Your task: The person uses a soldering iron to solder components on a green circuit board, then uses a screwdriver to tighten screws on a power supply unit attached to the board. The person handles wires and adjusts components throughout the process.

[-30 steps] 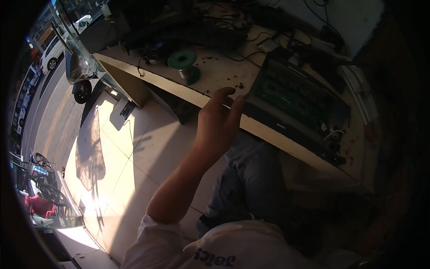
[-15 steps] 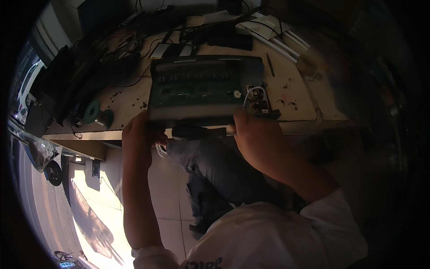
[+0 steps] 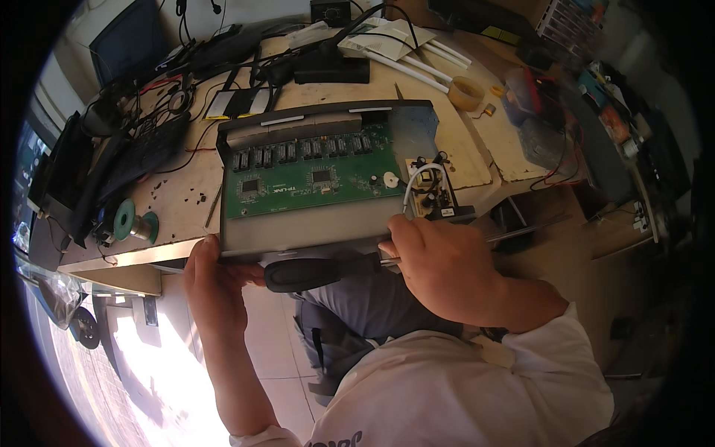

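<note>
Two hands: both are working at the near edge of an opened grey metal case (image 3: 320, 237) that is lying flat on the pale, scuffed tabletop (image 3: 182, 205).
Left hand (image 3: 212, 287): it is gripping the near left corner of the case, fingers curled under the rim and thumb pressing along the edge.
Right hand (image 3: 447, 264): it is closing around the metal shaft of a black-handled screwdriver (image 3: 316, 273), which is lying sideways just below the near edge of the case, handle pointing left.
Case contents: a long green circuit board (image 3: 313, 175) is filling most of the case, with a row of black blocks along its far side; a smaller tan board with a white looped cable (image 3: 428, 190) is sitting in the right end, just above the right hand.
Far of the case: a flat black box (image 3: 331, 71), white papers (image 3: 383, 41) and tangled black cables are crowding the tabletop.
Right of the case: a roll of clear tape (image 3: 467, 92) is resting on the far right of the tabletop.
Left of the case: a green spool (image 3: 134, 222) is sitting near the left edge, next to a black keyboard (image 3: 141, 156).
Below: the person's grey trousers and white shirt are showing over a tiled floor (image 3: 149, 357).
</note>
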A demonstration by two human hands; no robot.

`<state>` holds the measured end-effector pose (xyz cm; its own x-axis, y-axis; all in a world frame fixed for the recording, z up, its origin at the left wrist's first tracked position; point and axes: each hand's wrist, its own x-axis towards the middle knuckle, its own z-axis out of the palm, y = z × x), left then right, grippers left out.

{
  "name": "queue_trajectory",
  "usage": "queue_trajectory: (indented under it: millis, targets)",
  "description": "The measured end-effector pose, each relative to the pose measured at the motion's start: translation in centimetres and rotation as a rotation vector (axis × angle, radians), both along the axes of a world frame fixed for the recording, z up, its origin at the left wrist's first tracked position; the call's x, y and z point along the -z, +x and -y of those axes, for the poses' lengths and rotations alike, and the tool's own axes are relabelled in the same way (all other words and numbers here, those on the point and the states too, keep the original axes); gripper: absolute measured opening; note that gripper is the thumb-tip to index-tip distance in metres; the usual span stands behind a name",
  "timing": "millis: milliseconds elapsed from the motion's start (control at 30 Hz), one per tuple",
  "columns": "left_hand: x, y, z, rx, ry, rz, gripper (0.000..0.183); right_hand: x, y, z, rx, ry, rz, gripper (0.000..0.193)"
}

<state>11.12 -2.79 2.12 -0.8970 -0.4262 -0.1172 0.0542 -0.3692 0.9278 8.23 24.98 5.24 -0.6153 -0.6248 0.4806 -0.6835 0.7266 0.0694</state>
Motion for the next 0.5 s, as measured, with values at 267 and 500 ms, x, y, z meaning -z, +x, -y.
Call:
queue_trajectory:
  millis: [267,500]
  targets:
    - [2.7,-1.5,0.0,0.009,0.094,0.054,0.037,0.3,-0.8,0.0,0.052,0.109,0.099,0.021]
    - [2.6,-2.2,0.7,-0.056,0.047,0.070,0.041,2.2,-3.3,1.5,-0.019,-0.001,0.126,0.024]
